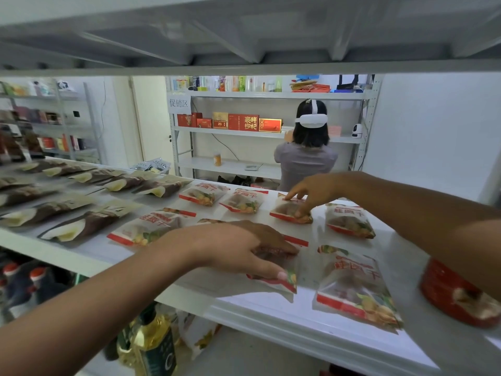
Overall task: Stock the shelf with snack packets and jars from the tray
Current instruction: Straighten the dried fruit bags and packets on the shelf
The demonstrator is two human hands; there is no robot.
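The left hand (238, 248) has its grip clamped on a red-and-white snack packet (276, 270) in the front row of the white shelf (271, 316), thumb at the near edge and fingers pressed over the top; the right hand (311, 194) pinches another packet of the same kind (290, 213) in the back row, forefinger at its far edge, thumb at the near one. Seven of these red-and-white packets show on the shelf, four behind and three in front, all lying flat and apart. A red-lidded jar (458, 297) lies at the right under the right forearm. Left of the packets lie brown pouches (81, 226) in rows. Oil bottles (154, 346) stand on the level below. Beyond the shelf a person (306, 156) wearing a white headset faces another rack (271, 131)
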